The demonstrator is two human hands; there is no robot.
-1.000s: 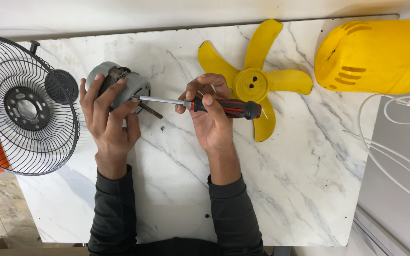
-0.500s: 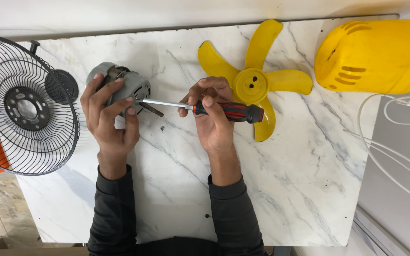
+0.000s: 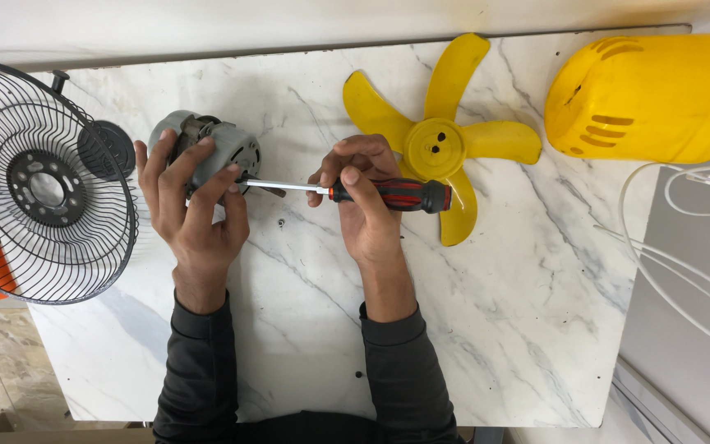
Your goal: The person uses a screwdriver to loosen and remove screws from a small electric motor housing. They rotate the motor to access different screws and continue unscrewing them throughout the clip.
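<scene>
Head view: my left hand (image 3: 195,210) grips motor (image 3: 219,152), right hand (image 3: 367,197) closed on screwdriver (image 3: 388,195); unscrewing step, keep tip seated.

Both forearms, in dark grey sleeves, reach up from the bottom edge, roughly parallel and a little apart. The left hand (image 3: 195,205) lies back-up, wrist straight, fingers spread and curled forward in a cupping grasp, thumb out on the right side. The right hand (image 3: 369,201) is also back-up, its wrist bent slightly left, fingers folded into a closed grip with the thumb laid across on top. The two hands appear not to touch.
</scene>
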